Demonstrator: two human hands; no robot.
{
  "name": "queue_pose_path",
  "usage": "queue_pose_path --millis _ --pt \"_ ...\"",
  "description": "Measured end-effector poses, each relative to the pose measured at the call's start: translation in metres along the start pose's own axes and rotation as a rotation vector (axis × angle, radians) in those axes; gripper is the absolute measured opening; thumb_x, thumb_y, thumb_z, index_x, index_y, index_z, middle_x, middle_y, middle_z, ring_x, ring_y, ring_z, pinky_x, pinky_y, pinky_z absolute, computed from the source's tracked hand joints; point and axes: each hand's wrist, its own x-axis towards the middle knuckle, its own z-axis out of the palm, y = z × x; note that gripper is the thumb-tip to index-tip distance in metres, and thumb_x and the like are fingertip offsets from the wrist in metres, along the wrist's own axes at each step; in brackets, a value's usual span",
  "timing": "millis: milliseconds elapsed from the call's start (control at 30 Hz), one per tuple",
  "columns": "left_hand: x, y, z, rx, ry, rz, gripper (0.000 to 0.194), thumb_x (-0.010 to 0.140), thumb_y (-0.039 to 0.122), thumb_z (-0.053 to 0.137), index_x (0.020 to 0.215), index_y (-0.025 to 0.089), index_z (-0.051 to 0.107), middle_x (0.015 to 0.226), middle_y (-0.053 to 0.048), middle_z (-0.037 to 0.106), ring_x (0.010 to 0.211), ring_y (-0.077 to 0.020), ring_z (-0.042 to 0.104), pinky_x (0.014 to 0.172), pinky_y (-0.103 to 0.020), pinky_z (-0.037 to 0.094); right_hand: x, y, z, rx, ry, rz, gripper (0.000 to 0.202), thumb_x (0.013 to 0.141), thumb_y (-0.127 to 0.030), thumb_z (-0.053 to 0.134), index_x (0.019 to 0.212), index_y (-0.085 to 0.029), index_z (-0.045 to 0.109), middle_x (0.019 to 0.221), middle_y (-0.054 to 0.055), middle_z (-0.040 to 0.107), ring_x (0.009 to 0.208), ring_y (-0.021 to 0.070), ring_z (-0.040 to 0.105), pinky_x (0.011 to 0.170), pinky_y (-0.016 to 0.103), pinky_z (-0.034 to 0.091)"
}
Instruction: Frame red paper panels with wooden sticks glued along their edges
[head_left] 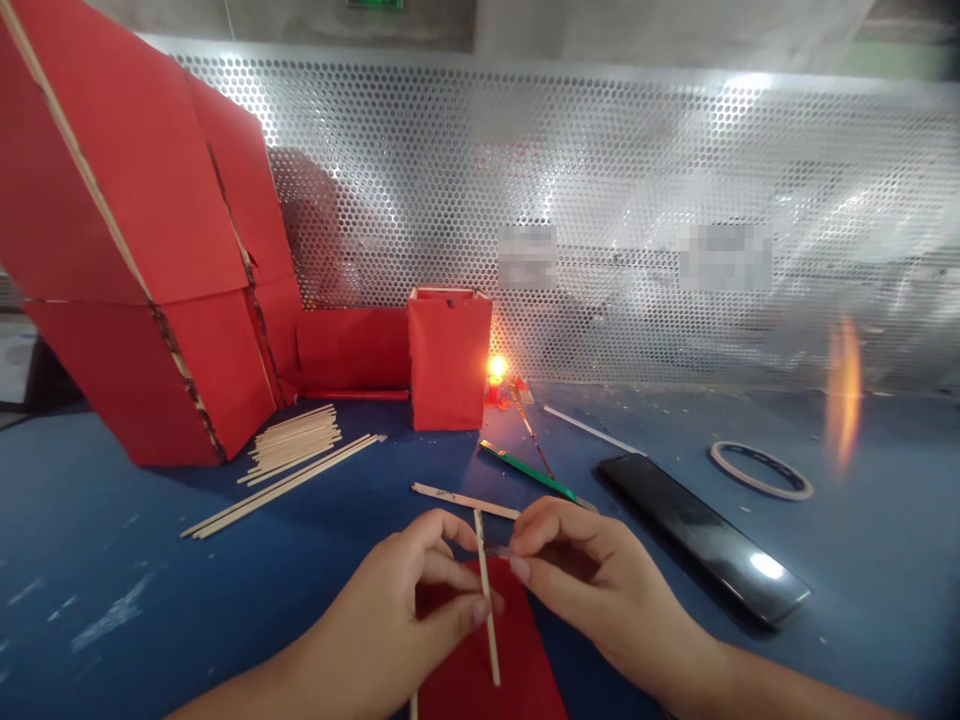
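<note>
Fingers of both hands meet over a thin wooden stick (487,590) held just above a red paper sheet (487,660) on the blue table (112,560). The left hand (397,620) is closed, pinching the stick between thumb and forefinger about halfway along; the stick's long axis runs almost straight away from the person, its far tip leaning slightly left. The right hand (592,580) is pinched shut too, fingertips touching the stick from the right side near its upper end; something small may sit between them, though I cannot tell what. Beyond the stick lies a second loose stick (465,499) crosswise, then a green-handled knife (529,472). Right of the stick rests a black phone (705,540), with a tape ring (761,470) farther right. Far left of it, a stick bundle (292,440) lies by red paper boxes (448,358).
</note>
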Motion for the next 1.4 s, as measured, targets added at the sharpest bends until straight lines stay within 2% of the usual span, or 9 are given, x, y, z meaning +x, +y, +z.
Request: queue_pose_path --millis 433,567,700,800,933,1200,1400 --pt "0.0008 -0.0006 -0.0011 0.026 0.012 0.014 0.022 0.081 0.026 0.062 0.1 0.024 0.049 0.076 0.004 0.074 0.081 -0.021 0.067 0.071 -0.03 0.039 -0.0001 -0.0011 -0.0006 -0.089 -0.031 -0.046 0.003 0.073 -0.021 0.065 0.07 -0.021 0.065 0.073 0.0 0.064 0.068 0.014 0.061 0.063 0.027 0.053" --pt "-0.0003 0.0005 -0.002 0.03 0.013 0.021 0.024 0.082 0.028 0.064 0.101 0.023 0.051 0.082 0.002 0.075 0.082 -0.021 0.068 0.074 -0.03 0.042 -0.0003 -0.0007 -0.0009 -0.105 -0.052 -0.033 0.004 0.074 -0.021 0.065 0.069 -0.021 0.065 0.073 0.001 0.065 0.068 0.0141 0.062 0.063 0.026 0.053" --pt "0.0005 -0.0038 -0.003 -0.002 0.058 0.046 0.029 0.085 0.04 0.063 0.106 0.024 0.049 0.094 -0.001 0.076 0.089 -0.0219 0.068 0.08 -0.033 0.045 -0.0001 -0.0013 -0.0003 -0.096 -0.051 -0.03 0.005 0.073 -0.021 0.064 0.069 -0.02 0.066 0.073 0.001 0.065 0.067 0.0138 0.061 0.063 0.026 0.051" --pt "0.0017 -0.0068 -0.0034 -0.067 0.092 0.015 0.029 0.089 0.045 0.057 0.107 0.024 0.047 0.107 -0.006 0.074 0.099 -0.0235 0.067 0.086 -0.037 0.045 0.0 -0.0025 0.0002 -0.078 -0.065 -0.022 0.005 0.074 -0.021 0.064 0.069 -0.02 0.065 0.072 0.001 0.064 0.065 0.0131 0.059 0.061 0.025 0.05" --pt "0.0032 -0.0055 -0.0035 -0.175 0.085 -0.04 0.034 0.086 0.046 0.057 0.107 0.023 0.043 0.112 -0.01 0.074 0.106 -0.0255 0.066 0.094 -0.041 0.042 -0.0003 -0.0028 0.0004 -0.069 -0.092 -0.023 0.006 0.074 -0.021 0.064 0.068 -0.02 0.065 0.072 0.001 0.064 0.068 0.0138 0.06 0.063 0.026 0.05" --pt "0.0054 -0.0037 -0.0056 -0.183 0.072 -0.032 0.034 0.082 0.037 0.065 0.103 0.024 0.041 0.106 -0.008 0.076 0.104 -0.0241 0.066 0.093 -0.039 0.042 -0.0016 -0.0039 0.0007 -0.037 -0.095 -0.036 0.005 0.073 -0.018 0.063 0.067 -0.019 0.065 0.073 0.001 0.064 0.067 0.0126 0.06 0.062 0.025 0.05" --pt "0.0043 -0.0062 -0.0076 -0.218 0.056 -0.019 0.033 0.084 0.033 0.066 0.104 0.024 0.041 0.105 -0.006 0.077 0.102 -0.0231 0.068 0.092 -0.038 0.043 -0.0004 -0.0056 -0.0004 -0.033 -0.11 -0.05 0.005 0.073 -0.018 0.064 0.068 -0.02 0.065 0.074 0.0 0.063 0.066 0.0116 0.06 0.061 0.024 0.05"
